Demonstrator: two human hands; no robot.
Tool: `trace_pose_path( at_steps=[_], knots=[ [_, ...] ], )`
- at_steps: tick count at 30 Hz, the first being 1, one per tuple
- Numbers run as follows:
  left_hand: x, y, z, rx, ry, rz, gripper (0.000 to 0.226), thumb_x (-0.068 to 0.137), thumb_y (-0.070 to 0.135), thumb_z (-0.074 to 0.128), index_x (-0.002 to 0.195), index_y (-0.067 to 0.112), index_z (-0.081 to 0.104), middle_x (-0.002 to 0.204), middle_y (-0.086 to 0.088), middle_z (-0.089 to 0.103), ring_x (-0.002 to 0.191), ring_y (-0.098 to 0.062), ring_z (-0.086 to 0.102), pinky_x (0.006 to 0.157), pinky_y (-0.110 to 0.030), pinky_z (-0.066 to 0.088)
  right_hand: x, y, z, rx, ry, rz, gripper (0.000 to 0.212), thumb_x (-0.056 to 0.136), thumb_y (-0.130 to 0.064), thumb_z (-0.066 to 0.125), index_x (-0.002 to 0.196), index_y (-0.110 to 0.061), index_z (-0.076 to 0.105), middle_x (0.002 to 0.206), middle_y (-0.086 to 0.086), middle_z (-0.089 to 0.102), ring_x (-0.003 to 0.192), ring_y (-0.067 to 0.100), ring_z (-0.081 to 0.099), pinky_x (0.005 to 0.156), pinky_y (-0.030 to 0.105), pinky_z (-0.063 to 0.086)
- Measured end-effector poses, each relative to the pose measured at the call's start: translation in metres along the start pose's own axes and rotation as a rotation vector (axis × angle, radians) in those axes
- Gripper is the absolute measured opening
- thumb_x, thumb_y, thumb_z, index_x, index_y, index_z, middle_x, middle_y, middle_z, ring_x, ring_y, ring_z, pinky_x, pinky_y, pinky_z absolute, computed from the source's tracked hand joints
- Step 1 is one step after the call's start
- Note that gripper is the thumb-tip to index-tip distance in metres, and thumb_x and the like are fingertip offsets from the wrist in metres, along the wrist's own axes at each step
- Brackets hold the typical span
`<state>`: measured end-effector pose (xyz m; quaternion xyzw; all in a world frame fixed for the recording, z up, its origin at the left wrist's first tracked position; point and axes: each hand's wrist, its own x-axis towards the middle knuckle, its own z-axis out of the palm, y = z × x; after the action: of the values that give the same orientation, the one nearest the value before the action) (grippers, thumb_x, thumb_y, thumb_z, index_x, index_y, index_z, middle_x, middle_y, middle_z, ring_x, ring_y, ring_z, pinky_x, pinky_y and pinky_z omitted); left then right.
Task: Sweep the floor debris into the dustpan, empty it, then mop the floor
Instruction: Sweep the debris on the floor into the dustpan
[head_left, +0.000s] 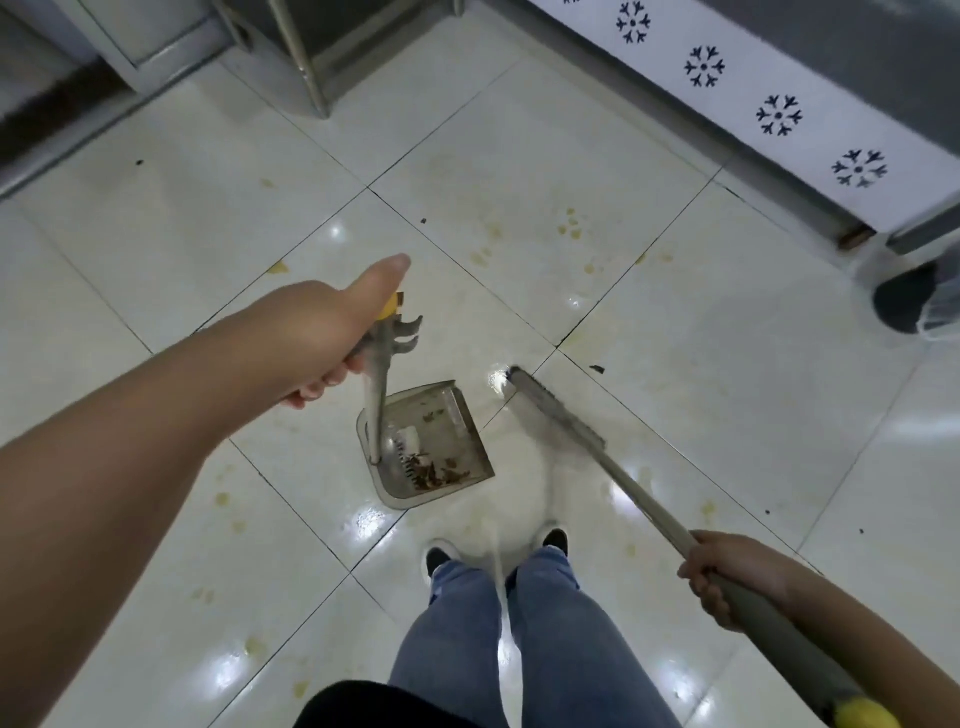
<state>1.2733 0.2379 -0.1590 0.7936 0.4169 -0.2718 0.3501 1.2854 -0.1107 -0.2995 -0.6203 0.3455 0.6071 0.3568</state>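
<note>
Dustpan (434, 447), holding brown debris (439, 475) near its rear wall, sits on the tiled floor (649, 332) ahead of the person's shoes, its upright handle (378, 384) gripped by the left hand (317, 338), while the right hand (727, 577) grips the broom (558, 415) stick just beside its open mouth.

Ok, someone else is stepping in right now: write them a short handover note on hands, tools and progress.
Left hand grips the dustpan handle; the dustpan sits on the tiled floor ahead of the feet.
Right hand grips the broom handle; the broom head is just right of the pan's open edge.
Done: brown debris already lies in the pan.
Left: dark specks such as one beyond the broom, emptying the pan, then mopping the yellowish stains.
</note>
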Motion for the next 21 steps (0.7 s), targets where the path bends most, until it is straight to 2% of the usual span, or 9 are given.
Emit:
trace_pose_path(
  at_steps=[6, 8, 10, 12, 14, 16, 18, 20, 21],
  knots=[
    [0.002, -0.011, -0.001, -0.139, -0.036, -0.065, 0.072, 0.073, 0.078, 0.028, 0.053, 0.010, 0.041, 0.033, 0.002, 0.035, 0.024, -0.012, 0.027, 0.045, -0.024, 0.026, 0.029, -0.031, -0.008, -0.263, 0.206, -0.055, 0.014, 0.088, 0.008, 0.039, 0.078, 0.000, 0.044, 0.039, 0.009, 0.048, 0.028, 0.016, 0.045, 0.035, 0.018, 0.040],
    [0.005, -0.002, 0.007, -0.125, -0.047, -0.078, 0.073, 0.076, 0.077, 0.028, 0.052, 0.010, 0.041, 0.032, 0.001, 0.034, 0.024, -0.013, 0.027, 0.045, -0.024, 0.026, 0.042, -0.036, 0.007, -0.426, 0.256, -0.027, 0.015, 0.090, 0.004, 0.037, 0.103, 0.006, 0.045, 0.053, 0.014, 0.053, 0.041, 0.018, 0.051, 0.040, 0.023, 0.044],
    [0.009, 0.008, 0.012, -0.132, -0.048, -0.068, 0.073, 0.077, 0.077, 0.028, 0.052, 0.010, 0.041, 0.032, 0.001, 0.034, 0.023, -0.013, 0.027, 0.045, -0.024, 0.027, 0.055, -0.031, 0.022, -0.587, 0.283, 0.011, 0.036, 0.094, -0.002, 0.035, 0.129, 0.007, 0.033, 0.065, 0.016, 0.055, 0.060, 0.023, 0.057, 0.057, 0.031, 0.053],
    [0.010, 0.012, 0.015, -0.141, -0.052, -0.045, 0.072, 0.076, 0.078, 0.030, 0.053, 0.011, 0.042, 0.032, 0.002, 0.035, 0.023, -0.013, 0.028, 0.045, -0.024, 0.028, 0.059, -0.021, 0.039, -0.696, 0.305, 0.034, 0.045, 0.095, -0.005, 0.035, 0.138, 0.008, 0.025, 0.069, 0.015, 0.056, 0.076, 0.026, 0.059, 0.080, 0.035, 0.054],
    [0.012, 0.012, 0.016, -0.149, -0.051, -0.042, 0.072, 0.075, 0.078, 0.031, 0.054, 0.011, 0.043, 0.031, 0.002, 0.036, 0.023, -0.012, 0.028, 0.045, -0.024, 0.028, 0.059, -0.012, 0.056, -0.765, 0.289, 0.013, 0.054, 0.097, -0.007, 0.036, 0.143, 0.008, 0.012, 0.080, 0.016, 0.059, 0.087, 0.026, 0.061, 0.087, 0.034, 0.053],
    [0.014, 0.010, 0.014, -0.150, -0.050, -0.053, 0.071, 0.075, 0.078, 0.031, 0.055, 0.011, 0.043, 0.031, 0.003, 0.035, 0.022, -0.012, 0.028, 0.045, -0.024, 0.028, 0.056, -0.002, 0.068, -0.760, 0.217, -0.036, 0.062, 0.098, -0.011, 0.036, 0.144, 0.009, 0.000, 0.108, 0.018, 0.059, 0.105, 0.027, 0.058, 0.094, 0.032, 0.049],
    [0.012, 0.007, 0.011, -0.149, -0.052, -0.060, 0.071, 0.076, 0.077, 0.030, 0.055, 0.011, 0.042, 0.031, 0.003, 0.035, 0.023, -0.012, 0.027, 0.045, -0.024, 0.027, 0.050, 0.000, 0.069, -0.755, 0.121, -0.080, 0.048, 0.094, -0.008, 0.040, 0.137, 0.007, 0.022, 0.102, 0.015, 0.057, 0.092, 0.025, 0.058, 0.083, 0.030, 0.051],
    [0.009, 0.004, 0.007, -0.151, -0.055, -0.066, 0.070, 0.076, 0.077, 0.030, 0.054, 0.011, 0.041, 0.032, 0.003, 0.034, 0.023, -0.011, 0.026, 0.045, -0.024, 0.027, 0.037, -0.008, 0.062, -0.605, 0.031, -0.016, 0.004, 0.091, -0.001, 0.044, 0.094, 0.000, 0.048, 0.069, 0.010, 0.051, 0.058, 0.018, 0.051, 0.053, 0.026, 0.047],
    [0.008, 0.003, 0.006, -0.153, -0.062, -0.069, 0.070, 0.076, 0.076, 0.030, 0.053, 0.011, 0.040, 0.032, 0.002, 0.034, 0.024, -0.012, 0.026, 0.045, -0.024, 0.026, 0.035, -0.010, 0.054, -0.486, 0.022, 0.015, 0.011, 0.090, 0.003, 0.045, 0.080, -0.002, 0.045, 0.058, 0.010, 0.047, 0.046, 0.017, 0.046, 0.043, 0.024, 0.042]
  ],
)
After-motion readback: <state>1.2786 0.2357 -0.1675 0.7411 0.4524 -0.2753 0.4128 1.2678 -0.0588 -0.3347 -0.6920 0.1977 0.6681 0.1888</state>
